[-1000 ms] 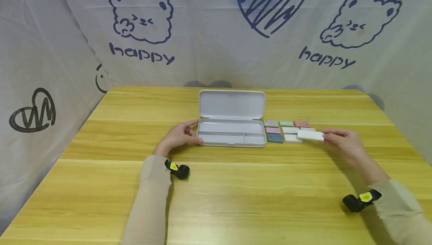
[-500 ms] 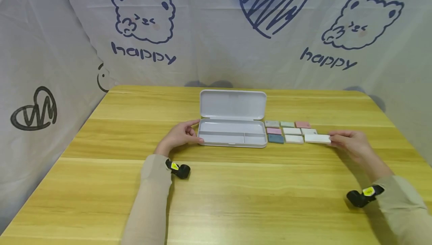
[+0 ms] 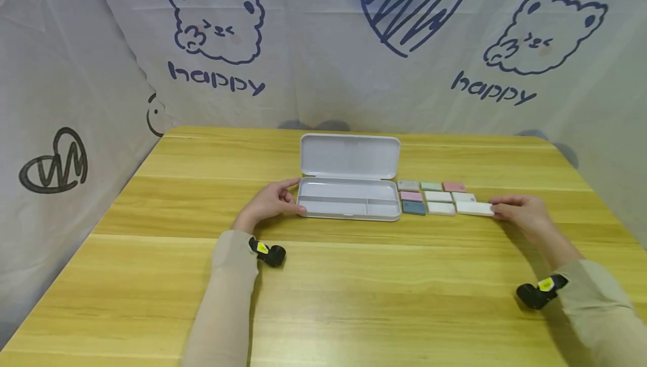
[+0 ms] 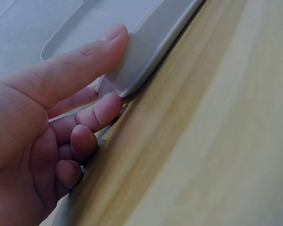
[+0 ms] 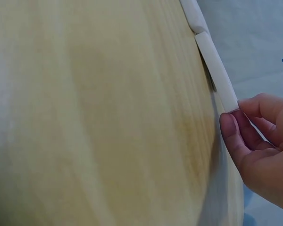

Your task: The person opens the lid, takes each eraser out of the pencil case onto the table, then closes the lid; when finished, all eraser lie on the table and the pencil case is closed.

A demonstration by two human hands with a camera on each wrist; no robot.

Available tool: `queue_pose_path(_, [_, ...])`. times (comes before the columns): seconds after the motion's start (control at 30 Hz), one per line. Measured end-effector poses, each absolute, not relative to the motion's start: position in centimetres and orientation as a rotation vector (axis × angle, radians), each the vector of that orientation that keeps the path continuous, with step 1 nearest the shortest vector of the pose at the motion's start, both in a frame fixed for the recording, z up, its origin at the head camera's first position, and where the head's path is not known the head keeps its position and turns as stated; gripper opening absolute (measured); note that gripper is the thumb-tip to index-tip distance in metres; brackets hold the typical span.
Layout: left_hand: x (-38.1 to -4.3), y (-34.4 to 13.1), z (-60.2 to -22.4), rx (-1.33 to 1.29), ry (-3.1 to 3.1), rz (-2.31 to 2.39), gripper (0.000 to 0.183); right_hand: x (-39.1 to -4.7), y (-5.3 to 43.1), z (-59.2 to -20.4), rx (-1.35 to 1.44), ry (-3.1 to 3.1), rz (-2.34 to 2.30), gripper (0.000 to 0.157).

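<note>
An open white pencil case [image 3: 331, 190] lies mid-table, lid tipped back, its base split into compartments. My left hand [image 3: 270, 201] holds its left end; in the left wrist view the thumb [image 4: 115, 40] lies over the rim and the fingers curl at the end. My right hand [image 3: 523, 215] pinches the right end of a long white eraser [image 3: 475, 208]. That eraser is at the near right of a group of small erasers; its held end looks slightly raised in the right wrist view. Nearest to it are a white eraser [image 3: 441, 208] and another white one [image 3: 463, 197].
Right of the case are more block-like erasers: blue [image 3: 414, 208], pink-purple [image 3: 410, 195], grey [image 3: 408, 185], green [image 3: 431, 186], red-pink [image 3: 454, 186] and white [image 3: 437, 196]. A printed white cloth [image 3: 323, 75] hangs behind the wooden table [image 3: 354, 299].
My right hand has moved right and lowered the long white eraser from over the other erasers to the end of the near row. My left hand stays at the case.
</note>
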State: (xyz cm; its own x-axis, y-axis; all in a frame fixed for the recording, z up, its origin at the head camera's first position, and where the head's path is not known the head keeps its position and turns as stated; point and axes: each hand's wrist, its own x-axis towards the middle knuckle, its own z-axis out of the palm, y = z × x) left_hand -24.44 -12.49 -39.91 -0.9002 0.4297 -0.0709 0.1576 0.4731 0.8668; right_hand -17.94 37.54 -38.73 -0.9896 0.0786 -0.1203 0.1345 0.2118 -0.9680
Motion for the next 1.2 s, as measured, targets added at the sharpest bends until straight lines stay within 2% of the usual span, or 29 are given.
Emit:
queue_pose_path(0.37, [-24.3,-12.5,-39.7,0.528,2.435,1.413,0.080,-17.9,37.2,-38.8,0.218,2.491,-1.850,0.031])
queue_pose_path(0.53, [-24.4,-12.5,-39.9,0.527,2.440,1.409,0.080,-18.0,36.9,-38.6,0.231,2.615,-1.725,0.010])
queue_pose_path(0.67, [-24.4,-12.5,-39.8,0.511,2.450,1.402,0.080,-18.2,36.5,-38.2,0.296,2.752,-1.544,0.036])
queue_pose_path(0.73, [-24.4,-12.4,-39.8,0.504,2.453,1.403,0.080,-18.3,36.2,-37.8,0.313,2.795,-1.499,0.042])
queue_pose_path(1.03, [-24.4,-12.4,-39.9,0.515,2.453,1.400,0.080,-19.1,34.2,-36.9,0.305,2.884,-1.483,0.042])
queue_pose_path(1.2, [-22.8,-12.0,-37.5,0.519,2.440,1.394,0.075,-19.7,33.1,-36.8,0.235,2.866,-1.566,0.041])
